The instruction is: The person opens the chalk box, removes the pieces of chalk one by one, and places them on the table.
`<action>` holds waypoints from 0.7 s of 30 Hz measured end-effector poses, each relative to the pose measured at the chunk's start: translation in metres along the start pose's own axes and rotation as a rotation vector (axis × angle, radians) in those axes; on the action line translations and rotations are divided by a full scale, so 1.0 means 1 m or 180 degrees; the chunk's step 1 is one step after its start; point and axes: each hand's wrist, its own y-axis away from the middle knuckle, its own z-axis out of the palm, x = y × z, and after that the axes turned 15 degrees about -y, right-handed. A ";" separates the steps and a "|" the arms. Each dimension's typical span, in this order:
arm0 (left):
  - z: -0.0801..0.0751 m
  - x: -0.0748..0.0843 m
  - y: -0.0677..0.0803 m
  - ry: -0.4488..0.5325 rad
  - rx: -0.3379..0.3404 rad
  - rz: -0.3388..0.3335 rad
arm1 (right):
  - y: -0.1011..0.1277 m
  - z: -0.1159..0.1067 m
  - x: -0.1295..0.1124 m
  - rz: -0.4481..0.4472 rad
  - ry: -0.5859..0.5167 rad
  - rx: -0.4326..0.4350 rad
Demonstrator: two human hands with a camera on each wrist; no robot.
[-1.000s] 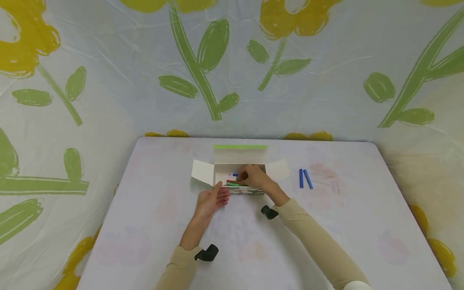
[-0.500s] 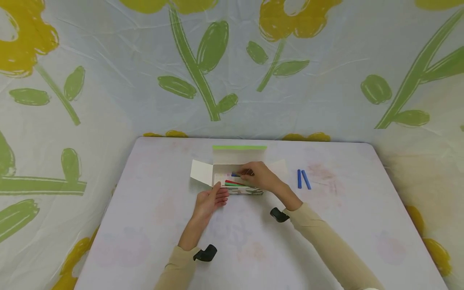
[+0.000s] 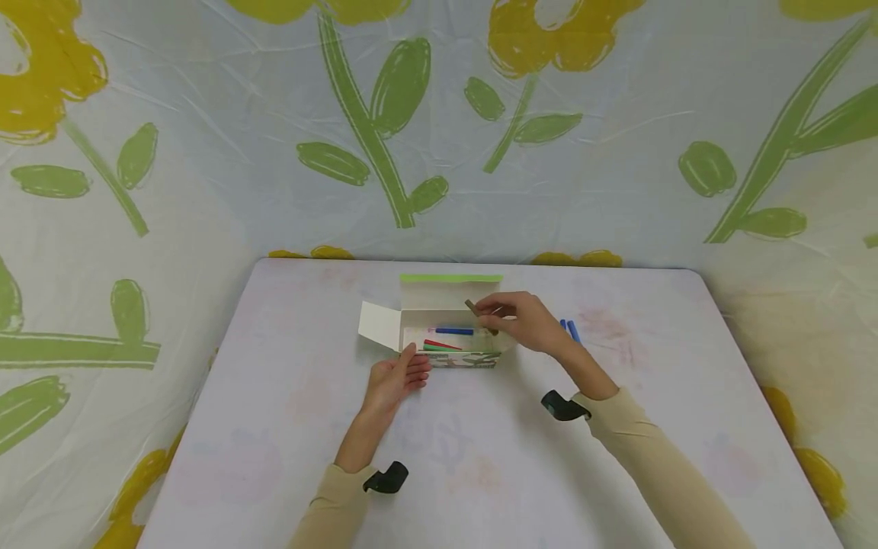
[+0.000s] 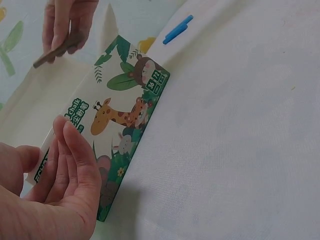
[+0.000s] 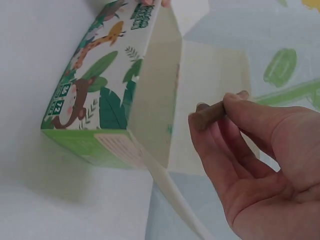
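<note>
The white chalk box (image 3: 466, 361) with animal pictures stands with its flaps spread. At its front left corner my left hand (image 3: 392, 381) grips the wall, thumb at the rim and fingers along the front face. Over the box's right end, my right hand (image 3: 531, 322) pinches a brown chalk stick (image 5: 212, 116) between thumb and fingers. Inside the box lie a blue chalk stick (image 3: 454, 331), a red one (image 3: 439, 344) and a green one (image 3: 435, 348); the front wall hides part of the inside.
Two blue chalk sticks (image 4: 177, 30) lie on the white-covered table (image 3: 302, 427), to the right of the box. The box's lid flap (image 3: 451, 290) rises at the back, and a side flap (image 3: 379, 325) sticks out left. Flowered cloth (image 3: 240, 137) hangs behind.
My right hand has lifted the brown chalk stick out of the box and moved up and right. The blue stick inside now shows fully. My left hand stays on the box.
</note>
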 end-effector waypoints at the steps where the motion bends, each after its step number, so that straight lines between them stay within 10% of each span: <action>1: 0.000 0.000 0.000 -0.0004 -0.0007 0.0016 | 0.002 -0.003 0.000 0.0015 -0.0065 0.0015; 8: -0.001 -0.001 -0.001 0.0026 -0.0018 0.0042 | 0.018 -0.028 0.000 0.0338 -0.0751 0.0131; 21: -0.001 -0.001 -0.003 0.0062 -0.0029 0.0059 | 0.054 -0.067 0.013 0.0639 -0.1014 0.0750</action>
